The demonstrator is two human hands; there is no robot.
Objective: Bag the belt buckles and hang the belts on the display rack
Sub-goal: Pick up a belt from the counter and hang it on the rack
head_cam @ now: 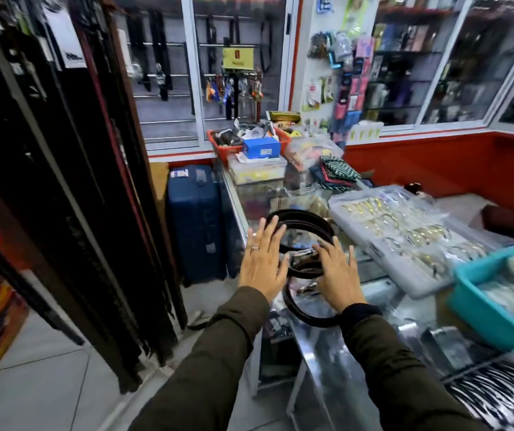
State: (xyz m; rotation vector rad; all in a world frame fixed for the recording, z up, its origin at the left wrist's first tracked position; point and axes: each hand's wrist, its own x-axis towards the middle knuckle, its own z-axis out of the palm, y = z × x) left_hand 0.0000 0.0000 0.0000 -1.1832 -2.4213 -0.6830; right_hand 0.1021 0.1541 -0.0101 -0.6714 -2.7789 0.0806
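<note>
belts [300, 227]: dark coiled loops lying on the glass table [336, 346], near its left edge; one large coil on the far side, a smaller coil just nearer, and a further loop curving back toward the person under the right wrist.
buckle [303, 254]: a pale metallic piece sits between the far and near coils, right between the two hands; whether it is bagged cannot be told.
long axis: the heap of coils runs near to far, straight ahead of the person.
left hand [261, 262]: open, fingers spread flat, at the left flank of the coils, fingertips over the far coil's rim; gripping nothing.
right hand [338, 273]: open, fingers spread, over the right side of the smaller coil; contact looks likely, not a closed grip.
nearer hand: both about equally close, one on each side, so a two-handed gather looks like the step at hand.
rack [62, 181]: hanging dark belts fill the left of the scene, well apart from the table, across the aisle.
tray [373, 256]: a clear compartment box lies just right of the coils.
</note>
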